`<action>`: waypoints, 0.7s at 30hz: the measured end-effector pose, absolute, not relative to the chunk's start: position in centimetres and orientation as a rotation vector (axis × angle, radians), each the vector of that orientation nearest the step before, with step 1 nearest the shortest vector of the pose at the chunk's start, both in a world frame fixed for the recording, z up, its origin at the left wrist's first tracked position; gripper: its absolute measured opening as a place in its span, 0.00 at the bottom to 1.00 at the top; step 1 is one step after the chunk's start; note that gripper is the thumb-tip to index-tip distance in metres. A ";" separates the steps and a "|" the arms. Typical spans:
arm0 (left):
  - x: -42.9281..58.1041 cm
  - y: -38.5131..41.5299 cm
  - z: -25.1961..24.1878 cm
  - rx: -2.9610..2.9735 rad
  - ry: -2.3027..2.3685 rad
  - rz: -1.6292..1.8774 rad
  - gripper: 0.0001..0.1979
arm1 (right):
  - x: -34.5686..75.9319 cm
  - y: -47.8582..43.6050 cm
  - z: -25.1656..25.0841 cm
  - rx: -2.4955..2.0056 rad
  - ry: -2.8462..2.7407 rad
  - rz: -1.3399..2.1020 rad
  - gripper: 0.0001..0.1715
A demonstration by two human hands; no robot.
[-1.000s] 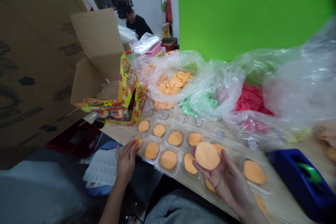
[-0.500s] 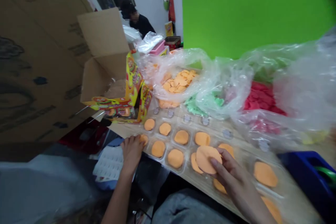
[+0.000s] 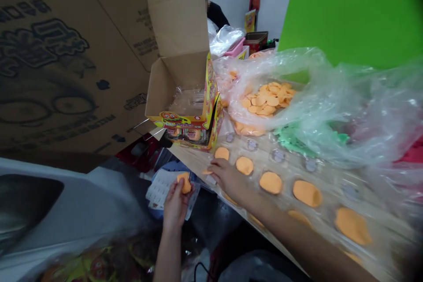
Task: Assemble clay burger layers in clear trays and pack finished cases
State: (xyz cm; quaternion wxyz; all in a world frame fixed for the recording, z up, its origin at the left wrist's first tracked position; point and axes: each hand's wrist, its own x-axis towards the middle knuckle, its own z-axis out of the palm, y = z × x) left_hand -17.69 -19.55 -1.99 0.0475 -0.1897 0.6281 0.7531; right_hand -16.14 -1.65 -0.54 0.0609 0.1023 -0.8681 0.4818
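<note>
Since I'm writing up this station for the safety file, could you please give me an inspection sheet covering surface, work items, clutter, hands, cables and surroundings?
Surface: light wood-look tabletop, carrying clear trays.
Work items: orange discs in the trays; a small orange piece off the table's edge, in hand.
Clutter: clear bags with orange cutouts and green cutouts; open printed box; printed sheets below table level.
Hands: left hand grips the orange piece; right hand is at the table's near edge, its hold unclear.
Cables: thin dark cord-like loop, bottom of view; exact nature unclear.
Surroundings: large cardboard box on the left, green panel, another person's dark sleeve.
</note>
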 end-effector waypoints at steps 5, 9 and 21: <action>-16.4 -18.9 -2.6 -0.622 1.552 2.416 0.04 | -15.1 -2.3 -1.1 0.588 -2.779 1.155 0.12; -16.8 -18.5 -3.1 -0.662 1.445 2.464 0.03 | -13.9 -2.4 -1.9 0.678 -2.856 1.048 0.19; -16.0 -15.5 -0.9 -0.506 1.849 2.301 0.10 | -11.6 -1.6 0.9 0.230 -2.592 1.600 0.23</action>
